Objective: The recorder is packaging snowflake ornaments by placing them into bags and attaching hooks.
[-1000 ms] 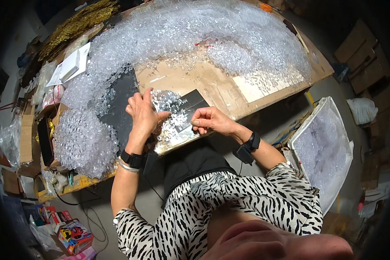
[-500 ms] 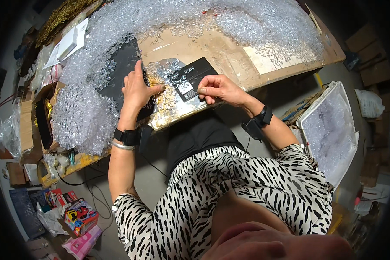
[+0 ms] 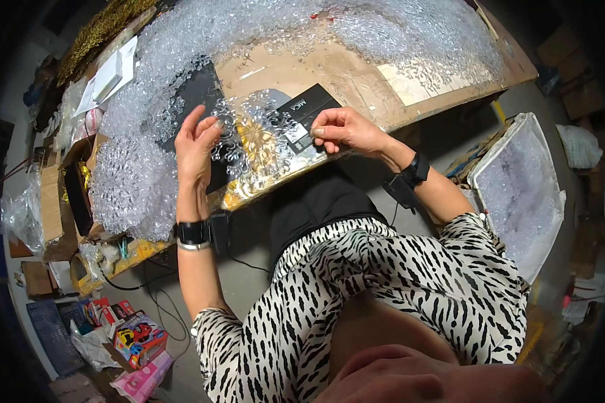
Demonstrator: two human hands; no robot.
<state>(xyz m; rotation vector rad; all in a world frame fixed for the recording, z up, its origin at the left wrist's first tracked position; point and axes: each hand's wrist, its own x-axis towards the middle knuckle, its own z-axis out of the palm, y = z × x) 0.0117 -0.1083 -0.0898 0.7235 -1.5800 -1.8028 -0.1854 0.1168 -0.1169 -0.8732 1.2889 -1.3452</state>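
A large clear plastic snowflake (image 3: pixel 250 131) spreads between my hands over the front edge of the table. My left hand (image 3: pixel 195 142) is at its left side, fingers apart and thumb close to the snowflake's rim; whether they touch is hard to tell. At the right side my right hand (image 3: pixel 346 133) is closed in a pinch. What its fingertips hold is too small to make out. Behind the snowflake lies a flat black box (image 3: pixel 316 101) with a pale label. Gold and yellow shiny material (image 3: pixel 238 191) shows beneath, along the table edge.
Heaps of clear plastic snowflakes (image 3: pixel 410 40) cover the back and left of the brown table (image 3: pixel 275 60). A dark panel (image 3: pixel 198 87) lies left of centre. A white-lined bin (image 3: pixel 517 195) of clear pieces stands at right. Cartons (image 3: pixel 141 339) and cables are on the floor at left.
My left hand has drawn slightly left and its fingers have come closer together. The clear snowflake now shows spread between both hands. My right hand stays pinched, a little further right.
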